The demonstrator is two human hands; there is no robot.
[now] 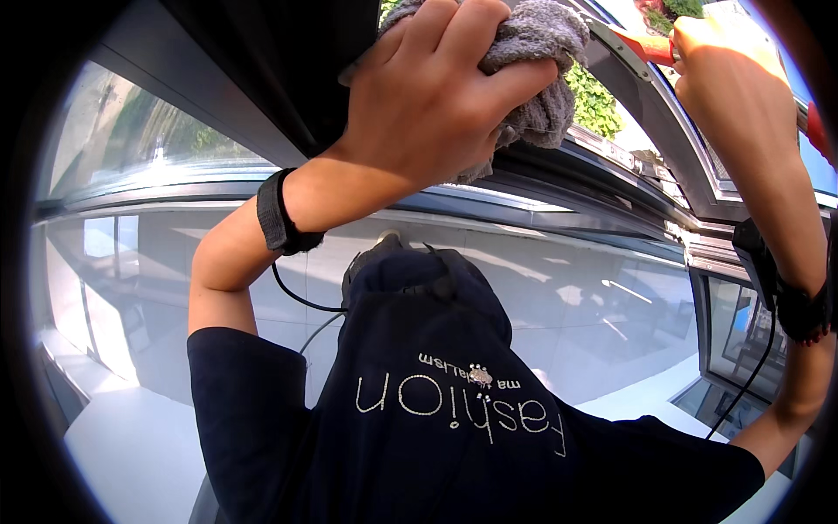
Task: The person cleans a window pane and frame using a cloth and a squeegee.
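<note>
My left hand (425,98) grips a bunched grey terry cloth (540,46) at the top centre, close to the dark window frame. Folds of the cloth stick out past the thumb and below the palm. At the upper right, my right hand (736,85) is closed around a red-orange handle (648,48), probably part of a tool; its far end is not clear. Another red piece (816,128) shows beyond the right wrist. A metal window stay arm (619,49) runs beside the handle. Black bands sit on both wrists.
The dark window sill and track (589,170) cross in front of me, with an open window sash (681,124) at the right. A glass pane (157,144) stands at the left. Black cables run near both arms. Below lies a pale tiled floor (589,314).
</note>
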